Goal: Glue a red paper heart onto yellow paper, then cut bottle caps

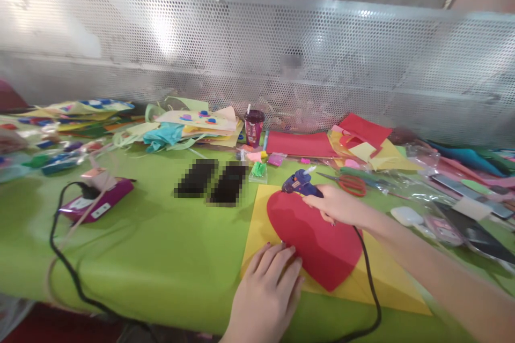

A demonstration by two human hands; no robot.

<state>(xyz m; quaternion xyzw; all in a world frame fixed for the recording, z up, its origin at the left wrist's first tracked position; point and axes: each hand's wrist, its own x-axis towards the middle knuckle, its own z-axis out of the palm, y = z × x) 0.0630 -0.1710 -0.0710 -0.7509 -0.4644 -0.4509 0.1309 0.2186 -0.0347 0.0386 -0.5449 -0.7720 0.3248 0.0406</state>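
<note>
My right hand is closed round the handle of a blue hot glue gun, its nozzle over the upper left edge of a red heart. A white glue stick pokes out of the gun's back, and a black cord runs down from my hand. Beneath the heart lies a yellow sheet, set at an angle. My left hand rests flat with fingers stretched, its fingertips at the heart's lower left edge. Whether the nozzle touches the heart I cannot tell.
A purple power strip with a plugged-in cord sits left. Two blurred dark rectangles lie mid-table. Orange-handled scissors are behind my right hand. A cup, paper scraps and red sheets line the back by a perforated metal panel.
</note>
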